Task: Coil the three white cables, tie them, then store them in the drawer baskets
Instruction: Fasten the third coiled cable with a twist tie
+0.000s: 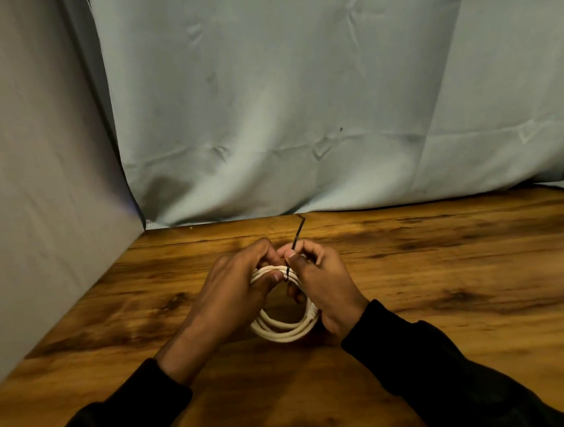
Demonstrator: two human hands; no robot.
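Observation:
A white cable is wound into a round coil of several loops and held upright over the wooden table. My left hand grips the coil's top left, thumb pressed across the strands. My right hand holds the coil's right side and pinches a thin black tie, which wraps the strands at the top; its free end sticks up and away. No other cables, drawer or baskets are in view.
A pale blue cloth backdrop hangs behind the table and a grey cloth wall closes the left side. Both of my sleeves are dark.

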